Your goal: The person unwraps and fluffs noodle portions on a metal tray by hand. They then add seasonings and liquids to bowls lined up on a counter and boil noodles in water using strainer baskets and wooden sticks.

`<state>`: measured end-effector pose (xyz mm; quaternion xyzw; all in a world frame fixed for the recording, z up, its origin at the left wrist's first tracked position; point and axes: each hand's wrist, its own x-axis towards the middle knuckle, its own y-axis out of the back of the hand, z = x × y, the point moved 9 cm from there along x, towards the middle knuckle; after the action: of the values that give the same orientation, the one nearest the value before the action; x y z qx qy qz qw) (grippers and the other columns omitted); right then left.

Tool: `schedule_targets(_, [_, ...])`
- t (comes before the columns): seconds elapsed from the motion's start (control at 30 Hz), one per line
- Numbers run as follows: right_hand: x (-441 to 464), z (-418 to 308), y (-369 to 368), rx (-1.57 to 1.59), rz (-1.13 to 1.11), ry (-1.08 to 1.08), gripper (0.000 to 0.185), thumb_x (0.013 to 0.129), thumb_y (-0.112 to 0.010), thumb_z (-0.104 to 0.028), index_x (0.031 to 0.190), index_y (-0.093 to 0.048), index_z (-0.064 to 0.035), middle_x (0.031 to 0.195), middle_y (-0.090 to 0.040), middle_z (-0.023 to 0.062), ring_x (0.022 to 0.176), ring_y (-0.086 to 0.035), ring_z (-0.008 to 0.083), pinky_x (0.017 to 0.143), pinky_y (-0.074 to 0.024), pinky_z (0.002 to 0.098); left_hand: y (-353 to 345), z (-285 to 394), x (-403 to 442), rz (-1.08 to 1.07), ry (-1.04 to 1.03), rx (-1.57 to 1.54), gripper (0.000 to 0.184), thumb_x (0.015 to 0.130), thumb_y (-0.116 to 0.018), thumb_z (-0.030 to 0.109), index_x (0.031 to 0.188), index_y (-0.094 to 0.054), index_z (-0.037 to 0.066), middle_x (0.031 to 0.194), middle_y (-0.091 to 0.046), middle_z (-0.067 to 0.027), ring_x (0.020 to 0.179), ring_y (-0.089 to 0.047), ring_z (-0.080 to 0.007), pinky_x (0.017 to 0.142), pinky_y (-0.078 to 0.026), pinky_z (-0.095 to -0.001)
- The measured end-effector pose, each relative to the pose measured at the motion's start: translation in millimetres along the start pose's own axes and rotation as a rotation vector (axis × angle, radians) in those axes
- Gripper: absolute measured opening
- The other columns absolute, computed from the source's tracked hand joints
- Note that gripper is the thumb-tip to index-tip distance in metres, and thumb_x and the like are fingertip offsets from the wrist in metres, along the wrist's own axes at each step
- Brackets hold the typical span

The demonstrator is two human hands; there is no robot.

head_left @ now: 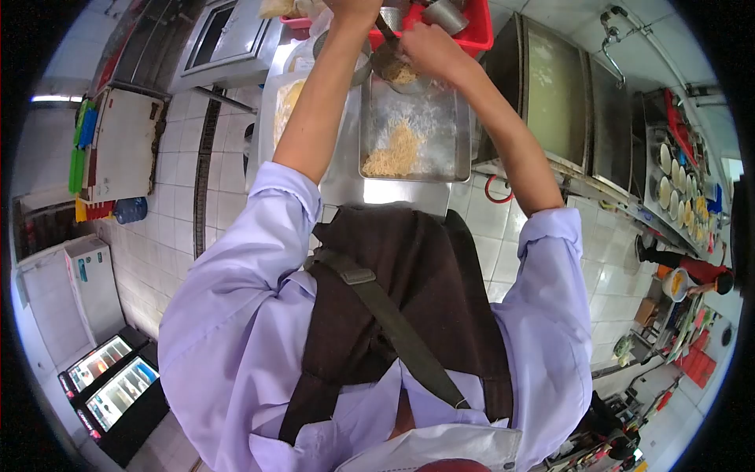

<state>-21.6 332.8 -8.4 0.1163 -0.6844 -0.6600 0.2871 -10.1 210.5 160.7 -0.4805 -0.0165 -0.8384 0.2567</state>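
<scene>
At the top edge of the head view my left hand (352,8) is partly cut off. It looks closed around the dark handle (384,28) of a round metal scoop, though the fingertips are out of sight. Thin pale noodle strands (404,75) lie in the scoop (414,85), which is over the far end of a rectangular metal tray (464,175). My right hand (431,52) bends over the scoop's right side, fingers curled at its rim; what they pinch is hidden. A heap of pale noodles (397,149) rests in the tray's near left part, beside white flour-like dust.
Behind the tray, a red basket (481,23) holds metal cups (445,16). A clear-walled container (283,110) of yellowish food stands left of the tray. A steel cabinet (554,102) is at right. Farther right, a person (696,275) holds a white bowl (675,285).
</scene>
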Motion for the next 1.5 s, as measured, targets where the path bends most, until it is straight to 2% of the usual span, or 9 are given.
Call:
schedule_targets(0.33, [0.7,-4.9,1.9,0.39,-0.164,0.034,0.019,0.073,-0.067,-0.018,0.071,-0.063,0.0002,0.068,-0.064,0.0123,0.073,-0.064,0.0272,0.067,-0.0478,0.0386,-3.5,-1.7,-4.1,-0.022,0.013,0.041,0.029,0.09,-0.059,0.022,0.079,-0.056,-0.005,0.058,-0.052,-0.0148,0.053,-0.049,-0.0246,0.053,-0.038,-0.0387])
schedule_targets(0.4, [0.7,6.1,27.9,0.996,0.021,0.015,0.019,0.074,-0.067,-0.018,0.073,-0.064,0.0008,0.066,-0.062,0.0094,0.071,-0.061,0.0182,0.069,-0.0463,0.0336,-5.2,-4.9,-2.4,-0.024,0.042,0.031,0.029,0.09,-0.059,0.022,0.079,-0.056,-0.005,0.059,-0.053,-0.0155,0.054,-0.051,-0.0261,0.053,-0.038,-0.0393])
schedule_targets(0.53, [-4.4,16.6,60.7,1.196,0.064,-0.127,0.021,0.081,-0.061,-0.01,0.064,-0.05,-0.0032,0.058,-0.047,-0.003,0.057,-0.043,0.0056,0.053,-0.0352,0.0248,-2.4,4.4,-4.9,0.0,-0.038,0.046,0.027,0.09,-0.059,0.02,0.079,-0.057,-0.005,0.061,-0.055,-0.017,0.056,-0.052,-0.0298,0.055,-0.039,-0.0404])
schedule_targets(0.77, [-1.6,13.2,-3.2,0.098,-0.099,-0.08,0.014,0.073,-0.059,-0.009,0.08,-0.069,-0.0025,0.083,-0.066,0.019,0.081,-0.066,0.0334,0.07,-0.0528,0.0436,-7.0,3.2,-6.6,-0.041,0.011,0.048,0.026,0.089,-0.059,0.019,0.08,-0.058,-0.005,0.064,-0.056,-0.0181,0.058,-0.053,-0.0324,0.057,-0.04,-0.0406])
schedule_targets(1.03, [0.0,11.2,14.0,0.13,-0.03,-0.08,0.012,0.066,-0.062,-0.008,0.074,-0.066,-0.0009,0.076,-0.064,0.0216,0.077,-0.064,0.0373,0.068,-0.0517,0.0456,-7.9,14.5,-8.3,-0.013,-0.081,0.058,0.023,0.089,-0.059,0.017,0.083,-0.06,-0.006,0.067,-0.058,-0.0205,0.062,-0.055,-0.0354,0.059,-0.041,-0.0426])
schedule_targets(1.13, [-1.3,25.6,0.2,0.277,0.043,0.032,0.013,0.069,-0.064,-0.011,0.078,-0.064,-0.0013,0.071,-0.064,0.0149,0.067,-0.064,0.0268,0.059,-0.0482,0.0391,-9.5,21.5,-7.1,-0.031,-0.044,0.019,0.023,0.089,-0.059,0.017,0.086,-0.06,-0.006,0.066,-0.058,-0.02,0.06,-0.055,-0.0338,0.058,-0.041,-0.0414])
schedule_targets(1.2, [-5.3,30.0,-7.8,1.158,-0.124,0.005,0.016,0.076,-0.067,-0.018,0.084,-0.059,-0.0066,0.075,-0.059,0.0007,0.067,-0.054,0.0124,0.057,-0.037,0.0279,-11.6,15.7,-8.0,-0.054,0.052,-0.013,0.023,0.089,-0.059,0.017,0.087,-0.061,-0.006,0.065,-0.058,-0.0197,0.059,-0.055,-0.0328,0.057,-0.041,-0.0406])
schedule_targets(1.3, [-12.9,33.1,-2.1,1.418,-0.26,-0.106,0.022,0.081,-0.067,-0.021,0.098,-0.059,-0.0085,0.077,-0.053,-0.0047,0.065,-0.045,0.0052,0.058,-0.0339,0.0228,-11.0,25.9,-8.6,-0.03,-0.075,-0.048,0.024,0.09,-0.058,0.018,0.089,-0.061,-0.006,0.063,-0.058,-0.0184,0.057,-0.055,-0.031,0.055,-0.041,-0.0392])
schedule_targets(1.5, [-20.0,72.2,7.6,1.892,0.067,-0.11,0.015,0.085,-0.059,-0.013,0.096,-0.06,-0.0029,0.079,-0.057,0.0015,0.06,-0.043,0.0029,0.053,-0.0326,0.0179,-10.1,20.7,-8.4,0.003,-0.047,-0.042,0.028,0.091,-0.058,0.022,0.083,-0.059,-0.005,0.06,-0.056,-0.0162,0.055,-0.052,-0.0299,0.054,-0.04,-0.0385])
